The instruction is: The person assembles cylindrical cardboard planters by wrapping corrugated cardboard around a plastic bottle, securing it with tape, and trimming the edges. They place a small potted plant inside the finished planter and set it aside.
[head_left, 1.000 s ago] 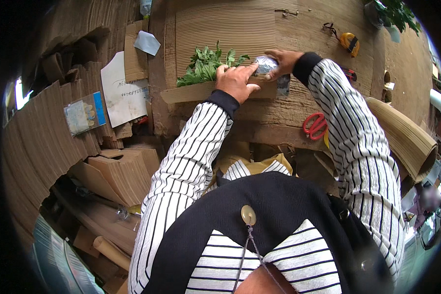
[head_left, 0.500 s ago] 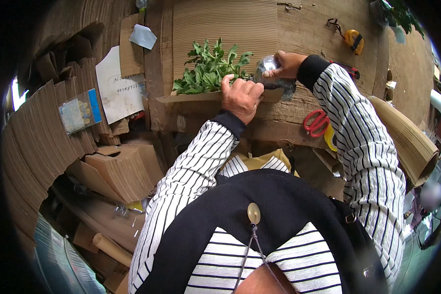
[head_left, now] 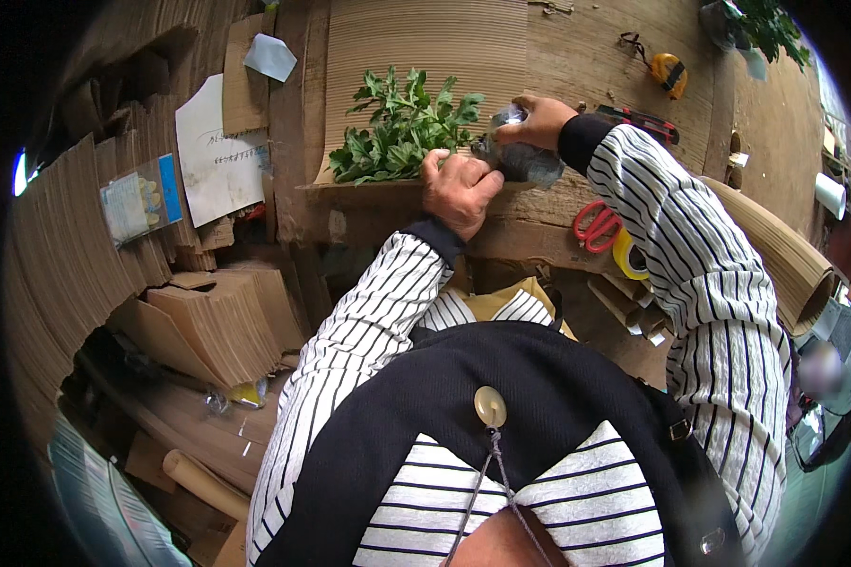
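Observation:
A leafy green plant (head_left: 392, 142) lies on a sheet of corrugated cardboard (head_left: 425, 47), its leaves toward the left. At its right end sits a dark root ball wrapped in clear plastic (head_left: 534, 167). My right hand (head_left: 539, 125) grips this bundle from above and the far side. Beside the stem, my left hand (head_left: 460, 194) is closed over the near edge of the cardboard, fingers curled. Its fingertips are partly hidden, and I cannot tell whether they also touch the stem.
Red-handled scissors (head_left: 596, 227) and a yellow tape roll (head_left: 627, 255) are at the bench's near edge. Farther right lie a red-and-black tool (head_left: 645, 123) and a yellow tape measure (head_left: 668, 76). Stacked cardboard (head_left: 61, 255) stands left; a rolled sheet (head_left: 775, 250) lies right.
The near cardboard edge, raised before, now lies lower. My right hand has turned slightly on the wrapped root ball, and more of the plastic shows. The whole view has shifted a little.

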Demonstrator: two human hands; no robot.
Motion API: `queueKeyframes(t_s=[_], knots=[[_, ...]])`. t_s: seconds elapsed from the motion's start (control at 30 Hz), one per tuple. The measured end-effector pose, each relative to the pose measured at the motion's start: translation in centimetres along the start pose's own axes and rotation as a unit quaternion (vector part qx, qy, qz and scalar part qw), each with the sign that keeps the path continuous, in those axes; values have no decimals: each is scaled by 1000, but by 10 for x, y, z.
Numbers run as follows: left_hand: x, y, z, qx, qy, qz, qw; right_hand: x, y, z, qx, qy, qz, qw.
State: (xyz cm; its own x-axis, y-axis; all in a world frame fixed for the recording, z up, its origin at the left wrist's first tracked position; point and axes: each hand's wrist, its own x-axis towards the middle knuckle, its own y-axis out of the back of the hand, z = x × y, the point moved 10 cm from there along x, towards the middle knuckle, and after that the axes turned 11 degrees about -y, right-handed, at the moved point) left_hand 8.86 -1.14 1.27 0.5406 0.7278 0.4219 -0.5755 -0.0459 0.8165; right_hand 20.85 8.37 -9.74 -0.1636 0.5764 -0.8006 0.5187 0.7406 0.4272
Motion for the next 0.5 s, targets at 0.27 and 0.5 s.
queueKeyframes(t_s=[0.27, 0.5], knots=[[-8, -14, 2, -36, 12, -64, 997, 11, -30, -3, -124, -49, -114, 985], [-7, -12, 7, -76, 59, -70, 993, 18, -57, -4, -201, 56, -170, 963]])
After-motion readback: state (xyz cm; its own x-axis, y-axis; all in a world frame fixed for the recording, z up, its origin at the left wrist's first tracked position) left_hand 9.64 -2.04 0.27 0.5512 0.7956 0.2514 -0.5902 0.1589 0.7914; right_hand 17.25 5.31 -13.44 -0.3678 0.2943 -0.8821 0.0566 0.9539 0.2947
